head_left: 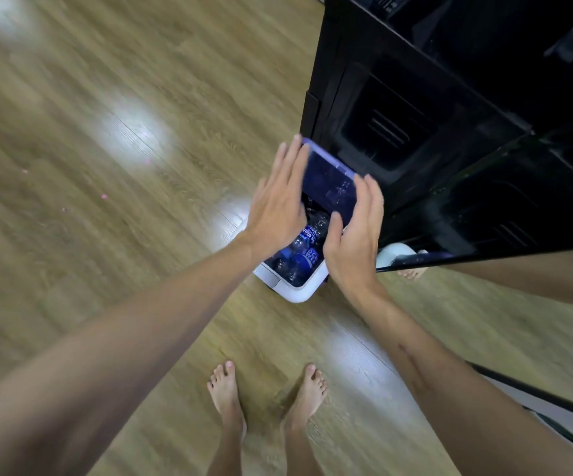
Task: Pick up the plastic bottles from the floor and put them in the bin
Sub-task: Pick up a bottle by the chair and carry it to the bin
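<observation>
Lighting even and fairly bright. White glare patches from overhead lights on the glossy wood floor (134, 132). Black cabinet (450, 115) underexposed, detail lost. Motion blur throughout, strongest at left edge; floor boards bend from wide-angle distortion.

Both bare arms stretched forward and down; left hand (278, 207) flat, fingers straight and together; right hand (353, 235) open, fingers straight, thumb apart; bare feet (268, 396) below

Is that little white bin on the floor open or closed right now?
Open. The bin's lid stands raised, and plastic bottles show inside. Both hands, left hand and right hand, hover flat beside the lid.
</observation>
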